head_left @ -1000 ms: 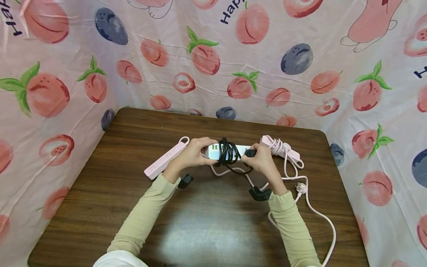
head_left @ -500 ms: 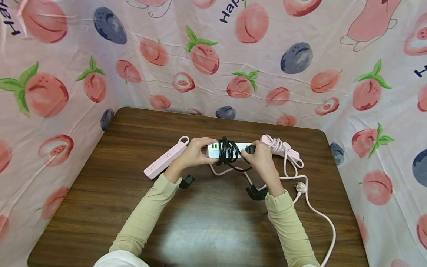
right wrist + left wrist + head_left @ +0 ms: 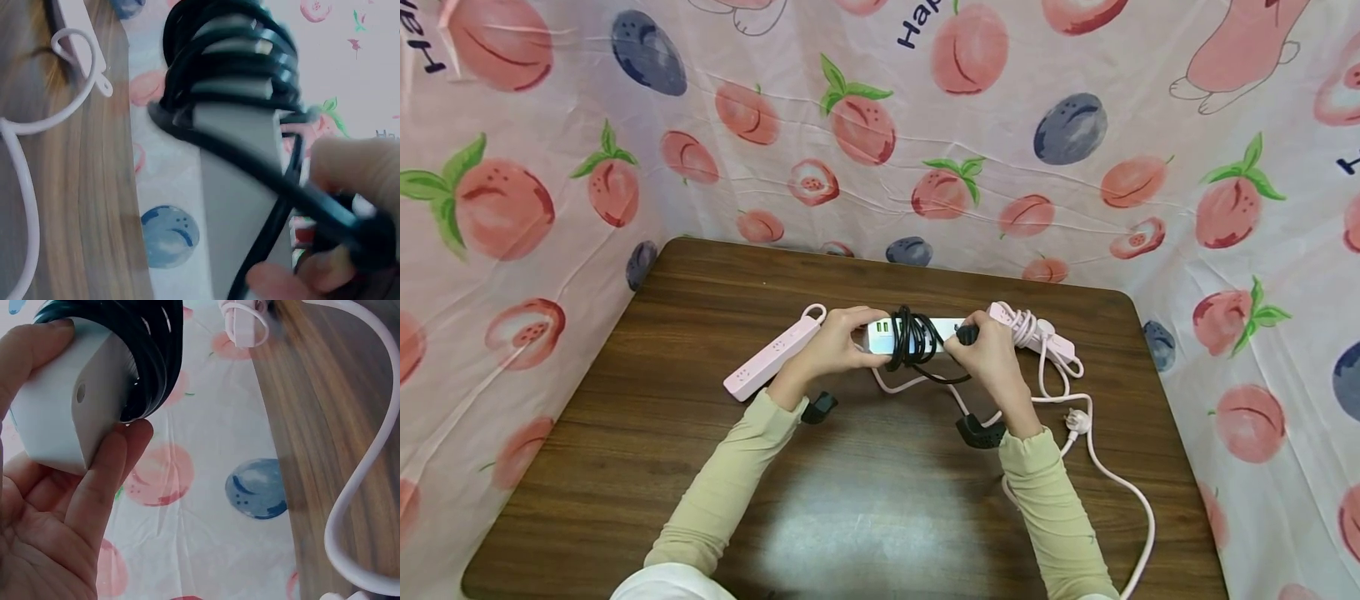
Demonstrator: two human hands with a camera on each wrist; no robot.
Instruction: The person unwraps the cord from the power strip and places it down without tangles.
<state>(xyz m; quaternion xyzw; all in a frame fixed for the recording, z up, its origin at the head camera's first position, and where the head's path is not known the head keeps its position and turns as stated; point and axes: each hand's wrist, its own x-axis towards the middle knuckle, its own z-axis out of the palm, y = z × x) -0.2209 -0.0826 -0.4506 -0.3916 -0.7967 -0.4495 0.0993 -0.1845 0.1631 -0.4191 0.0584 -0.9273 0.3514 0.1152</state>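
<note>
In the head view, a white power strip [image 3: 880, 337] is held up over the table, a black cord [image 3: 913, 337] wound several times round its middle. My left hand [image 3: 841, 342] grips the strip's left end, thumb on one side and fingers on the other, as the left wrist view of the strip [image 3: 59, 403] also shows. At the other end, my right hand [image 3: 995, 358] pinches the cord's black plug [image 3: 967, 334] close against the strip. A loose length of cord runs from the coil to this plug, blurred in the right wrist view.
A pink power strip [image 3: 771, 360] lies left on the brown table [image 3: 700, 492]. Another pink strip [image 3: 1000, 315], wrapped in its own cord, lies at the right. A long pink cord [image 3: 1112, 475] with a plug [image 3: 1077, 422] trails to the front right. Fruit-print cloth [image 3: 865, 192] surrounds the table.
My right hand has shifted slightly with the black plug, and the loose cord below it now hangs in a flatter curve. My left hand keeps its grip in nearly the same place.
</note>
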